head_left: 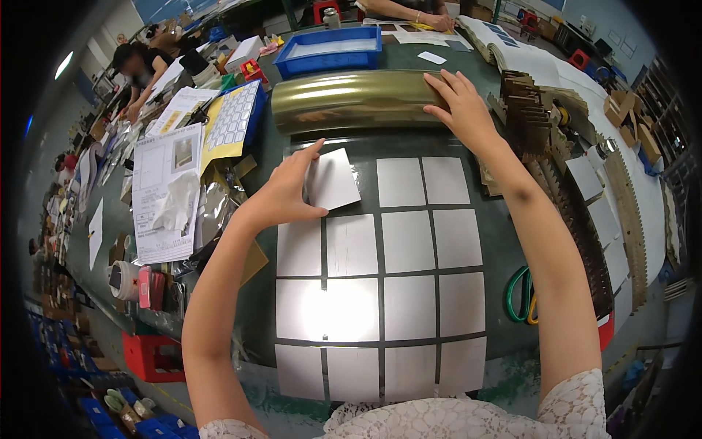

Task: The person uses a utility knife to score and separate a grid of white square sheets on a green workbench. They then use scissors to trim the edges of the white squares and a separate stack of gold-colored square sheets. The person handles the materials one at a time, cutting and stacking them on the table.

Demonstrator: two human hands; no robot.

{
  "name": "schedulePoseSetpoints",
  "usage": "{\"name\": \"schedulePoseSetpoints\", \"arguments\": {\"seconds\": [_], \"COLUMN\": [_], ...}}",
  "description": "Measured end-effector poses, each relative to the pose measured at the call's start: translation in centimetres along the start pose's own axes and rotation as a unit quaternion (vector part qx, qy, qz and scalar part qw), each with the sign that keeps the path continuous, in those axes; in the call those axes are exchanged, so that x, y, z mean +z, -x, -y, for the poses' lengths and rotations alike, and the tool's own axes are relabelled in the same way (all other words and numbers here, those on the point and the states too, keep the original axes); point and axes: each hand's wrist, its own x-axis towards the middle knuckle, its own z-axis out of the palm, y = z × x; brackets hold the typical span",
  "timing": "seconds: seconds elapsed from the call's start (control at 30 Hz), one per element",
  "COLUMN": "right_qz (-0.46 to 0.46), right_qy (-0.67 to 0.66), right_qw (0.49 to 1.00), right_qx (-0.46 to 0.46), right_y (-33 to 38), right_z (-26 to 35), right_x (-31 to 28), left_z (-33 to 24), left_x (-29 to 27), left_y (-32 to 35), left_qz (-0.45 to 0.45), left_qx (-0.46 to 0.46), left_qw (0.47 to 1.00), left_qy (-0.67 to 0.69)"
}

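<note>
Pale grey square sheets [380, 307] lie in a grid on the dark green table [504, 256], low in the frame's centre. Above them, left of centre, the left hand [285, 194] pinches one loose square sheet [333, 179], tilted. Farther up, the right hand [461, 106] rests open, fingers spread, on a gold foil roll [344, 99].

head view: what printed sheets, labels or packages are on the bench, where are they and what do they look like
Printed form: left of the left hand, white sheet with grey text and a small photo.
Yellow sheet: behind the form, yellow with a grid of pale squares.
Blue tray: far side, rectangular, holding white sheets.
Gold roll: under the right hand, shiny cylinder.
Clear bags: beside the form, crinkled.
</note>
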Motion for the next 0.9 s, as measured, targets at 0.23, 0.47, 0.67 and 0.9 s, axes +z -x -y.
{"name": "schedulePoseSetpoints", "arguments": {"seconds": [0.23,0.47,0.67,0.9], "right_qz": [-0.020,-0.017,0.122,0.094], "right_qy": [0.015,0.025,0.034,0.038], "right_qw": [1.000,0.999,0.992,0.995], "right_qx": [-0.007,-0.016,0.013,0.009], "right_y": [1.1,2.1,0.5,0.4], "right_z": [0.8,1.2,2.6,1.2], "right_x": [-0.4,-1.2,-4.2,-1.6], "left_z": [-0.6,0.3,1.2,1.9], "left_x": [-0.1,-1.2,-3.9,-4.8], "left_y": [-2.3,-2.8,0.6,2.8], "left_qz": [0.066,0.081,0.028,0.000], "left_qx": [-0.004,0.004,-0.054,-0.056], "left_qw": [0.998,0.994,0.983,0.989], "left_qy": [-0.015,0.076,0.175,0.135]}}
